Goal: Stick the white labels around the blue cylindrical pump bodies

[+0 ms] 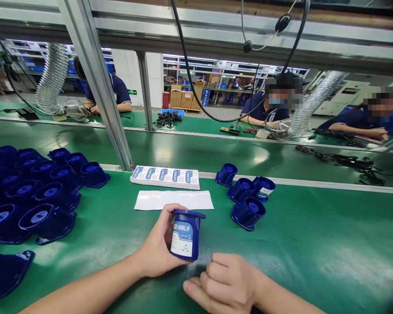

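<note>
My left hand grips a blue plastic housing, a cup shape with a flange that faces up. A blue and white label marked 5000L/H covers its near side. Just right of it and lower, my right hand is curled into a loose fist, apart from the housing; nothing shows in its fingers. Beyond the housing lies a blank white strip, with a stack of printed label sheets behind it.
Many blue housings stand flange down at the left. Several more are grouped at the right, one bearing a label. A metal post rises behind the green bench. Black cables hang overhead. Co-workers sit at the opposite bench.
</note>
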`<state>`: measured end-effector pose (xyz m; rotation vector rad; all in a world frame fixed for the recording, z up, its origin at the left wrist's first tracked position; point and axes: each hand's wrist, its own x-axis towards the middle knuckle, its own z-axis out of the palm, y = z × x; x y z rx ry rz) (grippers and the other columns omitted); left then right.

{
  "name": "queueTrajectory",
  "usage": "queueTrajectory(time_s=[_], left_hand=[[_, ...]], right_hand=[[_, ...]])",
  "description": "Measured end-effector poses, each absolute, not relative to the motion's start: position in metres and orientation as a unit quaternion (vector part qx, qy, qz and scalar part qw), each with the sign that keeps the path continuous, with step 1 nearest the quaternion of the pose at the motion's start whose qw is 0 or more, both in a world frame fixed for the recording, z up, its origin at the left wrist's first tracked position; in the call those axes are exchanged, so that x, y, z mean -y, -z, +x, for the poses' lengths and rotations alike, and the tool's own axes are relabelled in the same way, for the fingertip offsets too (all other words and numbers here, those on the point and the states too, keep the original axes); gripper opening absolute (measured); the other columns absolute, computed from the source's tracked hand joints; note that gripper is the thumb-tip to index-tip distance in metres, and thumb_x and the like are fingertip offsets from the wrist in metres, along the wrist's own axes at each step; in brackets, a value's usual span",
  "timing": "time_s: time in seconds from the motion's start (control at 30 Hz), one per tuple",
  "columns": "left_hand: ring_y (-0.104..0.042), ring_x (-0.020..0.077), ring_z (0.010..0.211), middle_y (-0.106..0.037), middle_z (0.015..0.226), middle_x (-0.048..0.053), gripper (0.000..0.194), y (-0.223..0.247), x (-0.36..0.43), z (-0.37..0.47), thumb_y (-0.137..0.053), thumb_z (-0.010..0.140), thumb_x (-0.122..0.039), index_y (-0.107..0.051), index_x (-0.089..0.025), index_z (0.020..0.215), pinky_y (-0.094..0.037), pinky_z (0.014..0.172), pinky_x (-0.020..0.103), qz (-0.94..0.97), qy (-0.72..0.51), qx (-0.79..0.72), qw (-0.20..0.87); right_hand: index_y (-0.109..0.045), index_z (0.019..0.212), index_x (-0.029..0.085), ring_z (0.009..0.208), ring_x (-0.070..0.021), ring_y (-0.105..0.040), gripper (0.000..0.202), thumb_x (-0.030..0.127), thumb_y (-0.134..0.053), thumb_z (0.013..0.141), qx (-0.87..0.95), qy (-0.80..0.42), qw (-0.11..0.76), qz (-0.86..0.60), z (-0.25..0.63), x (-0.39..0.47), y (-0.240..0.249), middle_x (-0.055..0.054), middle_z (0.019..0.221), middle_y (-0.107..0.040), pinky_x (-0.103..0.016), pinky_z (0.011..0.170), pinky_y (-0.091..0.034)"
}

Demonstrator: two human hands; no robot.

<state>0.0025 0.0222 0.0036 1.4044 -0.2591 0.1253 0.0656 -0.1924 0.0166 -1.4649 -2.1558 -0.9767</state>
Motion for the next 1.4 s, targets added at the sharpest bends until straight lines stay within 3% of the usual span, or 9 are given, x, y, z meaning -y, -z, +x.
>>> queueTrajectory(time_s=[0.33,0.47,0.57,0.7,0.9,1.03,1.27,1.4], left_hand=[[-0.064,0.0266,0.116,-0.049,0.147,0.012,0.091,0.001,-0.019,0.001,-0.094,0.068,-0.016,-0.039,-0.03,0.139,-0.051,0.103,0.042,0.607,-0.027,0.13,0.783],[-0.058,0.028,0.124,-0.052,0.143,0.011,0.09,-0.001,-0.019,-0.001,-0.093,0.067,-0.015,-0.041,-0.029,0.138,-0.051,0.097,0.035,0.648,-0.05,0.127,0.75],[-0.06,0.0263,0.119,-0.053,0.141,0.011,0.088,-0.001,-0.017,-0.004,-0.09,0.07,-0.016,-0.039,-0.029,0.14,-0.052,0.092,0.034,0.687,-0.067,0.115,0.714],[-0.062,0.0281,0.12,-0.053,0.141,0.012,0.093,-0.001,-0.013,-0.009,-0.093,0.067,-0.019,-0.036,-0.03,0.139,-0.055,0.095,0.037,0.728,-0.096,0.077,0.674],[-0.067,0.0253,0.11,-0.061,0.128,0.007,0.09,0.001,-0.009,-0.009,-0.086,0.066,-0.012,-0.034,-0.031,0.137,-0.058,0.089,0.035,0.714,-0.123,0.016,0.689],[-0.065,0.0254,0.117,-0.057,0.133,0.007,0.084,0.001,-0.011,-0.006,-0.08,0.068,-0.01,-0.038,-0.031,0.137,-0.057,0.096,0.038,0.747,-0.18,0.024,0.64],[-0.062,0.0248,0.115,-0.052,0.134,0.006,0.075,-0.003,-0.01,-0.006,-0.075,0.071,-0.011,-0.043,-0.033,0.135,-0.057,0.088,0.036,0.782,-0.226,0.045,0.578],[-0.063,0.0243,0.114,-0.051,0.134,0.004,0.077,-0.003,-0.009,-0.007,-0.074,0.071,-0.012,-0.041,-0.035,0.136,-0.057,0.086,0.036,0.777,-0.215,0.042,0.59]], right_hand=[[-0.078,0.107,0.006,0.048,-0.0131,-0.043,0.021,0.007,-0.064,0.091,0.748,0.326,0.203,-0.542,0.066,0.197,-0.019,0.002,0.059,-0.056,-0.033,0.043,-0.02],[-0.075,0.111,0.007,0.048,-0.0135,-0.043,0.019,0.009,-0.067,0.094,0.729,0.323,0.233,-0.557,0.067,0.197,-0.019,0.002,0.059,-0.058,-0.033,0.046,-0.021],[-0.074,0.114,0.005,0.05,-0.0145,-0.045,0.021,0.013,-0.076,0.094,0.695,0.332,0.24,-0.592,0.067,0.198,-0.021,0.002,0.06,-0.06,-0.035,0.048,-0.022],[-0.074,0.11,0.0,0.052,-0.0155,-0.049,0.015,0.004,-0.067,0.097,0.68,0.328,0.227,-0.615,0.065,0.199,-0.023,-0.001,0.061,-0.061,-0.035,0.046,-0.023],[-0.073,0.082,0.016,0.043,-0.0083,-0.041,0.019,-0.002,-0.073,0.089,0.694,0.345,0.224,-0.591,0.058,0.196,-0.013,0.006,0.056,-0.057,-0.031,0.039,-0.022],[-0.066,0.072,0.018,0.041,-0.0092,-0.036,0.027,-0.001,-0.071,0.091,0.697,0.319,0.211,-0.607,0.057,0.195,-0.008,0.007,0.051,-0.05,-0.033,0.038,-0.019],[-0.051,0.056,0.02,0.041,-0.0096,-0.028,0.048,0.003,-0.063,0.099,0.674,0.298,0.235,-0.634,0.057,0.195,-0.001,0.007,0.048,-0.041,-0.035,0.04,-0.018],[-0.066,0.072,0.018,0.042,-0.0108,-0.034,0.028,0.011,-0.069,0.099,0.686,0.312,0.21,-0.623,0.059,0.195,-0.003,0.007,0.051,-0.045,-0.034,0.041,-0.019]])
